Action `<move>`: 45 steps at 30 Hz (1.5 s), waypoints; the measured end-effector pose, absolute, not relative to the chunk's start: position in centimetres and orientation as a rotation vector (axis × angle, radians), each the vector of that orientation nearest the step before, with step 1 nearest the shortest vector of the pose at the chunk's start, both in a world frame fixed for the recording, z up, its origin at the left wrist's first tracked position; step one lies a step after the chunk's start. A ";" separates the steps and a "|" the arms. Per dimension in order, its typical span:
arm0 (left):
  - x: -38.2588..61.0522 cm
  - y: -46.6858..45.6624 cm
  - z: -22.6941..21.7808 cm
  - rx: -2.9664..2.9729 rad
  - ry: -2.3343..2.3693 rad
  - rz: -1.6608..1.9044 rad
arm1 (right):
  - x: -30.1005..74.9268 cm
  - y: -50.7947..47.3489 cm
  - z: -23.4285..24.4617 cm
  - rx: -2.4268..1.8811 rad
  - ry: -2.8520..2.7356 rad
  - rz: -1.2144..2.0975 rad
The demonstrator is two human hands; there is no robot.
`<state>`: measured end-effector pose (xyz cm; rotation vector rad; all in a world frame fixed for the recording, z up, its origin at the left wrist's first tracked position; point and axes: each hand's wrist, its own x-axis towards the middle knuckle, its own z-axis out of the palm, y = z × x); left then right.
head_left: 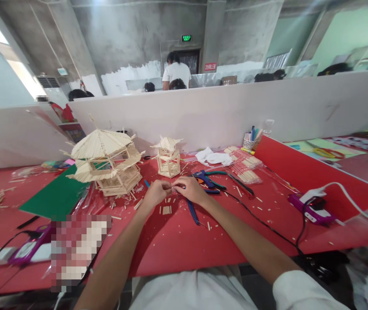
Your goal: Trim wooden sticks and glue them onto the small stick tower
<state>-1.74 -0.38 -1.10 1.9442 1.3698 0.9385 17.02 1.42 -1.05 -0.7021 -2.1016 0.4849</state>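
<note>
My left hand [158, 192] and my right hand [188, 188] meet above the red table [171, 254], fingertips pinched close together. Whatever they pinch is too small to make out. Just below them lie several short cut wooden sticks [166, 210], some side by side. Behind my hands stands a small wooden-stick pavilion [168, 159] with a pointed roof. A larger two-tiered stick pavilion [106, 159] stands to the left. A blue-handled tool [192, 211] lies beside my right wrist, and a blue and orange glue gun [203, 177] lies partly behind my right hand.
A white cloth [213, 157] and bagged wooden sticks [248, 168] lie at the back right. A pen holder [251, 137] stands by the partition [222, 110]. Purple power strips [314, 209] with cords sit on both sides. A green board [54, 193] lies left.
</note>
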 end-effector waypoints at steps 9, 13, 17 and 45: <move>-1.9 -0.3 -1.0 1.924 1.374 0.907 | 16.7 0.8 -0.7 -0.682 -2.069 0.520; -1.6 -0.5 -0.8 1.878 1.285 0.945 | 16.8 1.0 -0.6 -0.692 -2.031 0.577; -1.4 -0.6 -0.6 1.796 1.233 0.948 | 17.0 1.2 -0.5 -0.719 -1.977 0.673; -2.2 -0.3 -0.8 1.869 1.375 0.887 | 16.7 0.9 -0.9 -0.748 -1.949 0.682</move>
